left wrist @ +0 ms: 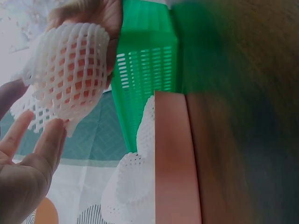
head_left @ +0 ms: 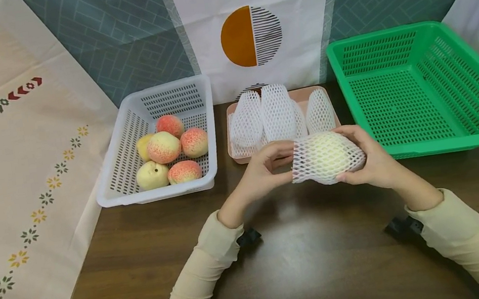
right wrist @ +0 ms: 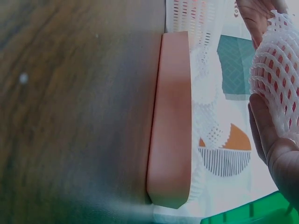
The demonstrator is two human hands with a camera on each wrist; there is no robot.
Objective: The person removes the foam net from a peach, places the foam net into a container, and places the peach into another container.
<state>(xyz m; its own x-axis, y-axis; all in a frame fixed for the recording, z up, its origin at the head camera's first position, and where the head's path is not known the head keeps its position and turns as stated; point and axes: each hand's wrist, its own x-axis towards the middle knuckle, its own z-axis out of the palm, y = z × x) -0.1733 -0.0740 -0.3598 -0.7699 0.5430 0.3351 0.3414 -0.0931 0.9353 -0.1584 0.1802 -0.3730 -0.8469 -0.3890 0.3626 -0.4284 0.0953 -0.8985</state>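
Note:
A pale yellow peach [head_left: 331, 151] sits inside a white foam net sleeve [head_left: 302, 165], held up over the table in front of the pink tray. My right hand [head_left: 373, 159] grips the netted peach at its right end, thumb below and fingers behind. At the sleeve's loose left end, my left hand [head_left: 265, 170] holds the edge between thumb and fingers. Both wrist views show red skin on the peach's underside through the mesh of the sleeve [left wrist: 74, 65]. The right wrist view has the right hand's fingers [right wrist: 264, 122] against the net.
Several peaches [head_left: 164, 147] lie in a white basket [head_left: 110, 175] at the left. Behind the hands, a pink tray [head_left: 241, 160] carries several white foam nets [head_left: 278, 113]. A large green basket [head_left: 441, 145] stands at the right. Brown tabletop [head_left: 301, 263] stretches toward me.

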